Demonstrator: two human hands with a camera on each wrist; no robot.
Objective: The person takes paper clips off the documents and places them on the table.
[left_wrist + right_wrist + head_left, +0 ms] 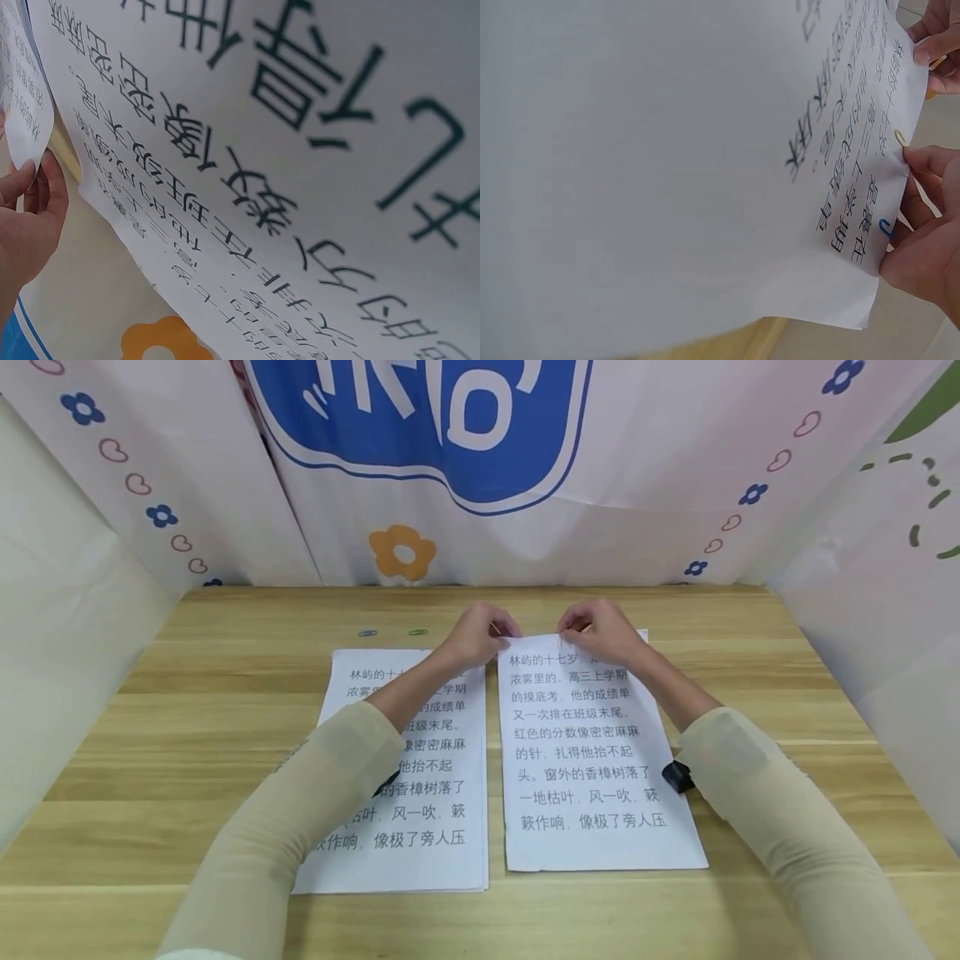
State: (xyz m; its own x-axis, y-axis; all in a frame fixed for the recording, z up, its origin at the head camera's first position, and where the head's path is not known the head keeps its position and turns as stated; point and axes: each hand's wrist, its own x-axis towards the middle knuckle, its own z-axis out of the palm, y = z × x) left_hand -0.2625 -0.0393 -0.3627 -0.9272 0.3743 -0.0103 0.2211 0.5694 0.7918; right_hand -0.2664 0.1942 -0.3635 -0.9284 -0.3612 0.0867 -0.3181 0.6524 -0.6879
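Thumb and fingers of the left hand [480,633] [30,225] pinch the top left corner of the right-hand printed paper [577,760] [667,187]. Along the same top edge, further right, the right hand [603,631] [930,225] pinches the paper. Two clips sit on that edge in the right wrist view: a yellow clip [901,138] at the right hand's fingertip and a blue clip [886,228] beside its fingers. How far the clips grip the sheets is unclear. The paper's top is lifted towards the hands.
Under the left forearm lies a second printed stack [450,860], which fills much of the left wrist view. Beyond its top edge are a blue paper clip [367,633] and a green paper clip [418,632] on the wooden table [187,710]. Printed cloth [637,485] hangs behind.
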